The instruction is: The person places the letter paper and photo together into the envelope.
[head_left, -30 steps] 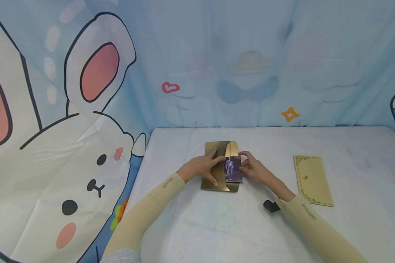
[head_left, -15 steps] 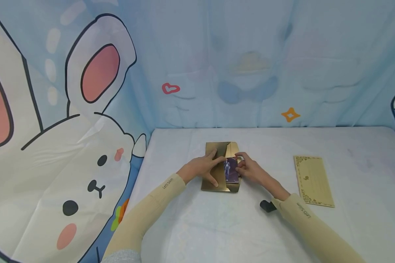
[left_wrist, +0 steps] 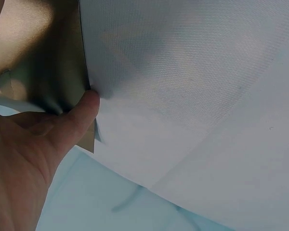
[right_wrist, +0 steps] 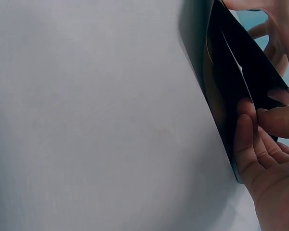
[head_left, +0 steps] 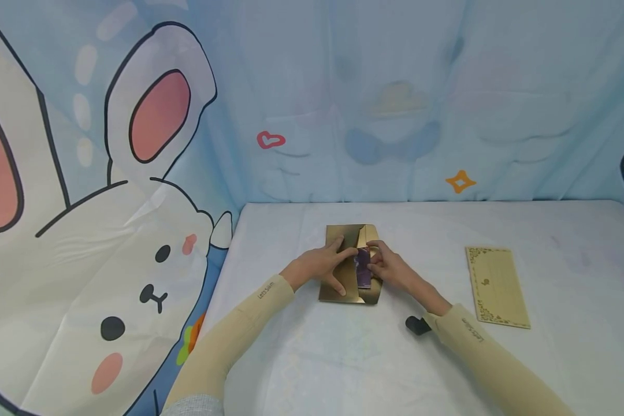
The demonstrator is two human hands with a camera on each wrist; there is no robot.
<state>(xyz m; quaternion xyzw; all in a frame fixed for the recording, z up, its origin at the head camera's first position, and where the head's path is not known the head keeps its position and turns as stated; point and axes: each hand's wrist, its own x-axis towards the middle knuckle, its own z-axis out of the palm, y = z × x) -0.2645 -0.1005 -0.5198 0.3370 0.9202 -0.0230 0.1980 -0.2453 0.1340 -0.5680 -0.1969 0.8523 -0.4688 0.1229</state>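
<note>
Pinched in the right hand (head_left: 390, 268), the photo (head_left: 363, 277) lies left of its fingers, partly inside the envelope (head_left: 351, 282), where the left hand (head_left: 319, 264) rests, fingers spread.

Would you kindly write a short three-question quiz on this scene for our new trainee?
1. True or false: the left hand touches the gold envelope.
2. Which hand pinches the purple picture card? A) left only; B) right only; C) both.
3. Fill in the blank: in the head view, the yellow bordered card lies to the ___ of the envelope.

Key: 1. True. 2. B, the right hand. 3. Right.
</note>
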